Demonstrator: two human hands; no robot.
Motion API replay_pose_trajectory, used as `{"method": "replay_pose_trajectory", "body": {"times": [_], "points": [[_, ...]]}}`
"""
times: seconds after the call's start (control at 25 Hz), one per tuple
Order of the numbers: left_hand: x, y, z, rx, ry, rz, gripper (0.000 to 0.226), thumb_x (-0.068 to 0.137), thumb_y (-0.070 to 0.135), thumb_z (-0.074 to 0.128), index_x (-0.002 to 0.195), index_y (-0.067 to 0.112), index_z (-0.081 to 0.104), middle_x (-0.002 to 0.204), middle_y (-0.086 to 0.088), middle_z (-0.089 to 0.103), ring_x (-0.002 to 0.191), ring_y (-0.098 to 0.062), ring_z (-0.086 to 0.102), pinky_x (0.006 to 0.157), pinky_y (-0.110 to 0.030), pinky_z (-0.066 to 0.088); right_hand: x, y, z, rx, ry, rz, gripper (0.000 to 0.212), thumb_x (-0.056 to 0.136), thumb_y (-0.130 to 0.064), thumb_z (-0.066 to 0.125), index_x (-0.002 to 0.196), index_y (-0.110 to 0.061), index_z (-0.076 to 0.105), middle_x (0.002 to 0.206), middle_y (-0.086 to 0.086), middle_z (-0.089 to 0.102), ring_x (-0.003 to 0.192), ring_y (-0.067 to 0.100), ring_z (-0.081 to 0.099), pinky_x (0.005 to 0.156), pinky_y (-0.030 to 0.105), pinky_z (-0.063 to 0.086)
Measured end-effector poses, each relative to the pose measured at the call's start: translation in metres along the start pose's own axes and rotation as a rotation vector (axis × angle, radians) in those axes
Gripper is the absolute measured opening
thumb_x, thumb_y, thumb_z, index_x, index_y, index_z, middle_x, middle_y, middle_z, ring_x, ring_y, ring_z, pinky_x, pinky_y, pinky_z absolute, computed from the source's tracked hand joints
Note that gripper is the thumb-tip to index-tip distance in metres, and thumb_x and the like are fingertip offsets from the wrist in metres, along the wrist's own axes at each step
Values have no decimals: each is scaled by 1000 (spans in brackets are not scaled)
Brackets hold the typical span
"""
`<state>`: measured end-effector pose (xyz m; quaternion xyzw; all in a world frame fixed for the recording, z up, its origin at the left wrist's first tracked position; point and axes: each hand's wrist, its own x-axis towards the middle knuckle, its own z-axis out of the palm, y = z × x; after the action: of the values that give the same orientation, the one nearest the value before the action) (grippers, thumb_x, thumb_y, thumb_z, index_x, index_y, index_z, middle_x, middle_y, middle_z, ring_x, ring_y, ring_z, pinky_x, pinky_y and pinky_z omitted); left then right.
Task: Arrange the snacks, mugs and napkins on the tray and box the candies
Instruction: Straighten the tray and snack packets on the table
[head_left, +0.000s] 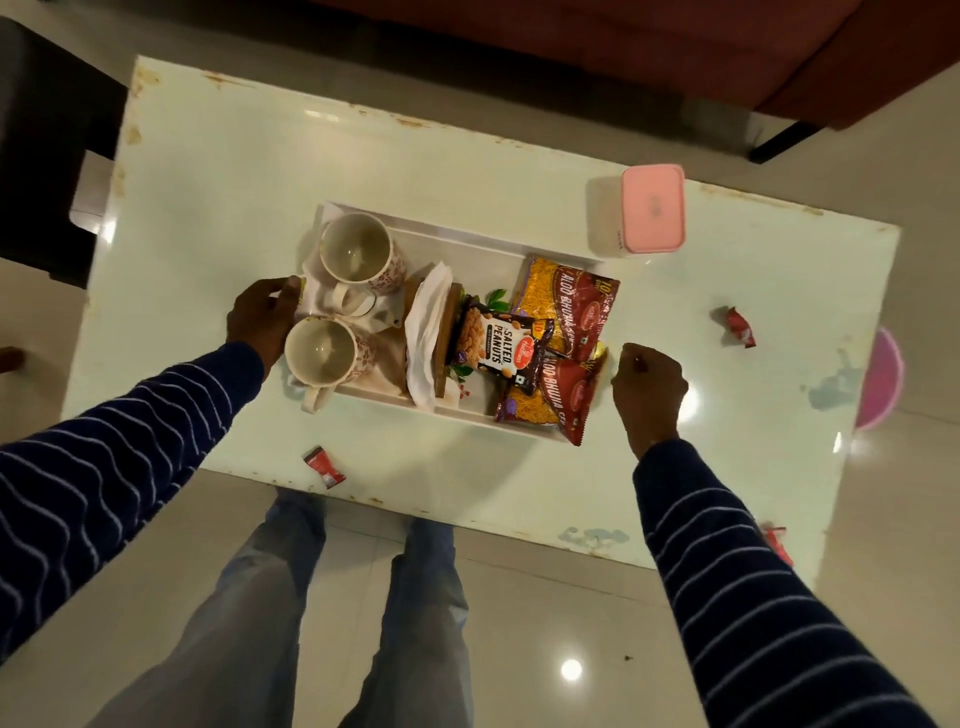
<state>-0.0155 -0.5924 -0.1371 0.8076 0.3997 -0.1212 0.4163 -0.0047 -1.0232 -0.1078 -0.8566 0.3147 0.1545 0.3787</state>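
Note:
A white tray (467, 244) lies mid-table. It carries two floral mugs (356, 254) (322, 352), white napkins in a wooden holder (427, 332), a salted peanuts packet (498, 345) and two aloo bhujia packets (563, 306) (550, 397). My left hand (260, 319) grips the tray's left end. At the tray's right end my right hand (647, 389) is closed by the edge; the tray's right rim is hidden by the packets. Red-wrapped candies lie loose on the table at the front left (324, 466), right (740, 326) and front right (779, 543). A pink-lidded box (652, 210) stands shut at the back right.
The pale table (208, 182) has worn edges. A red-brown sofa (779, 47) stands beyond it and a dark chair (41, 156) to the left. A pink round object (883, 384) shows past the table's right edge. My legs stand at the near edge.

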Motion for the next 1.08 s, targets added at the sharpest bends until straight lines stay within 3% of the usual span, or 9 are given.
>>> {"method": "replay_pose_trajectory", "body": {"times": [0.12,0.2,0.28,0.44,0.56,0.64,0.76,0.92,1.08], "points": [[-14,8,-3,0,115,95,29,94,49,54,103,25,69,123,-1,59,115,-25,58,92,-33,44,-1,1,-33,-87,75,-114,32,100,-22,55,128,-7,63,106,9,74,100,26,68,103,29,43],[-24,8,-10,-51,130,122,29,95,46,57,111,23,67,129,1,49,110,-21,58,91,-29,47,6,-4,-52,-131,85,-144,37,99,-22,57,133,-6,59,111,9,73,99,27,69,90,13,35],[-32,6,-17,-126,146,144,33,95,45,59,117,21,64,121,16,43,99,-15,58,80,-14,45,15,-12,-69,-166,82,-176,38,98,-20,58,134,-7,58,118,10,70,96,27,68,80,7,30],[-30,5,-34,-232,164,93,33,92,52,60,116,29,64,116,22,51,95,-5,57,81,-15,44,28,-42,-91,-283,54,-201,46,96,-25,59,140,-15,51,123,10,67,106,24,64,93,22,38],[-18,-15,-51,-247,152,84,25,93,45,61,111,29,68,124,1,63,96,-15,59,87,-36,51,41,-68,-87,-381,-1,-224,51,96,-26,61,143,-16,47,132,14,60,110,29,63,102,31,38],[-11,-15,-61,-295,134,101,17,94,38,62,105,28,70,114,-1,69,99,-26,64,85,-41,53,50,-84,-83,-433,-30,-228,52,95,-27,62,143,-16,47,139,15,54,116,33,60,105,37,40],[-10,-13,-77,-325,128,131,8,94,32,62,93,34,69,96,10,69,96,-24,68,81,-39,54,67,-101,-67,-505,-81,-231,56,95,-32,63,145,-17,45,145,18,46,131,36,48,110,49,40],[-18,-10,-87,-271,179,216,13,95,32,59,90,40,67,97,11,69,87,-17,68,77,-37,54,96,-122,-34,-535,-59,-272,70,89,-34,70,147,-9,41,147,22,44,136,38,42,110,47,36],[-29,10,-83,-180,262,350,10,95,31,59,97,32,69,100,9,71,90,-17,68,73,-15,51,127,-114,-3,-550,-52,-305,86,83,-40,76,148,-7,29,145,25,42,131,47,43,107,56,40]]}}
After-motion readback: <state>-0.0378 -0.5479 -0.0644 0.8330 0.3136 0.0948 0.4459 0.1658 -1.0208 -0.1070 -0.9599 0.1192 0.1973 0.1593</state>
